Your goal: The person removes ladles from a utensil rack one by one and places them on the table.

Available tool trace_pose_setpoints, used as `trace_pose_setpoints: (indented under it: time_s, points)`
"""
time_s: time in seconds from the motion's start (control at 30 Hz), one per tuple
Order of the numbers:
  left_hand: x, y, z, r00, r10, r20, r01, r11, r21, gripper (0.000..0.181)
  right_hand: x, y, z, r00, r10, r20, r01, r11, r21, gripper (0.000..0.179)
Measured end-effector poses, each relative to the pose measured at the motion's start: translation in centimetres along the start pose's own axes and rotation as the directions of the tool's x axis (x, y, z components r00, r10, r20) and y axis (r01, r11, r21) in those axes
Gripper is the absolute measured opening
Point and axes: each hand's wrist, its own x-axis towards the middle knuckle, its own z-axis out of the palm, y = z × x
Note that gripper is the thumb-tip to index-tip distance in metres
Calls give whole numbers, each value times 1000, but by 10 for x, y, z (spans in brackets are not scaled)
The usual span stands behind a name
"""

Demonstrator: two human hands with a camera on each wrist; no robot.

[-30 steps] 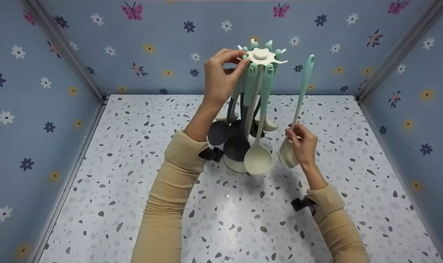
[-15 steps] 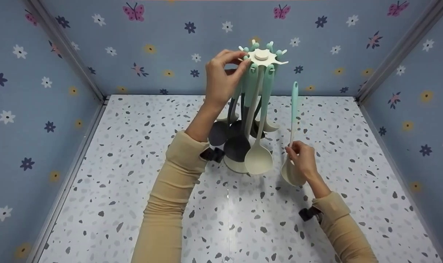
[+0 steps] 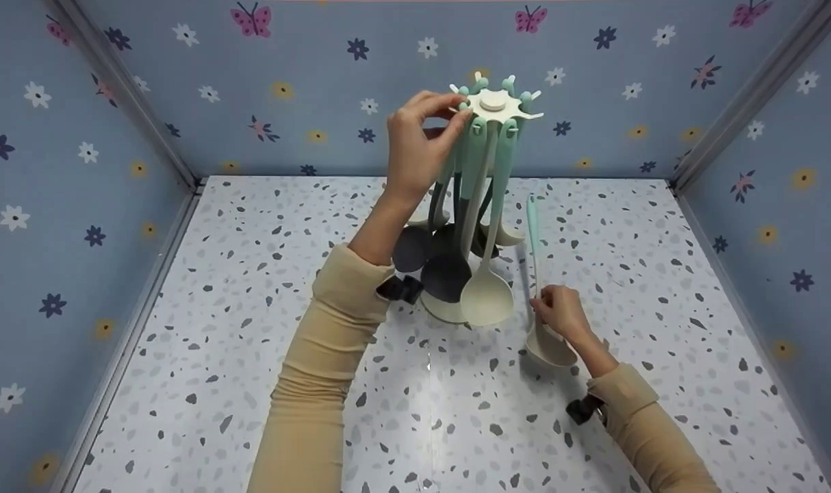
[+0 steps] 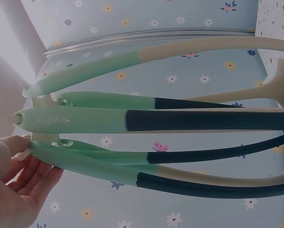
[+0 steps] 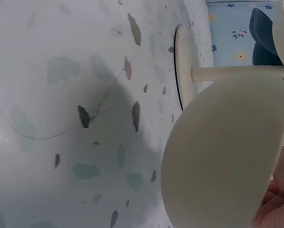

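A cream utensil rack (image 3: 492, 104) stands upright on the speckled table, hung with mint-handled utensils. Up at its top, my left hand (image 3: 415, 147) pinches the tip of one rack arm, where a mint handle (image 4: 84, 164) hangs; the exact contact is partly hidden by the fingers. To the right of the rack, my right hand (image 3: 563, 315) holds a cream ladle (image 3: 549, 349) by its neck. Its mint handle points away toward the back wall. In the right wrist view the ladle's bowl (image 5: 222, 156) covers much of the hand.
On the rack's front hang another cream ladle (image 3: 487, 301) and a dark-headed utensil (image 3: 446, 277); several more hang behind. The rack's round base (image 3: 441, 309) rests on the table (image 3: 251, 383). Flower-patterned walls (image 3: 320, 82) enclose the back and sides.
My right hand has lowered the ladle toward the table and drawn it nearer to me; its handle has tipped down from near upright. My left hand stays at the rack top.
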Motion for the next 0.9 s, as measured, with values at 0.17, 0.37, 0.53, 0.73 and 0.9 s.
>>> trace_pose_setpoints:
  time_s: [0.17, 0.37, 0.53, 0.73, 0.9]
  points:
    - [0, 2, 0, 1000, -19, 3, 20, 1000, -5, 19, -2, 5, 5, 998, -5, 69, 7, 1000, -27, 16]
    - [0, 3, 0, 999, -34, 2, 34, 999, -4, 19, -2, 7, 11, 990, 26, 139, -16, 997, -74, 20]
    - [-1, 1, 0, 1000, -5, 7, 5, 1000, 6, 19, 0, 9, 15, 981, 51, 185, -32, 994, -102, 21]
    - [0, 1, 0, 1000, 1, 6, -1, 1000, 12, 19, 0, 11, 19, 974, 81, 213, -52, 989, -139, 18]
    - [-1, 0, -1, 1000, 0, 6, 0, 1000, 12, 20, 0, 12, 22, 970, 100, 222, -72, 989, -132, 16]
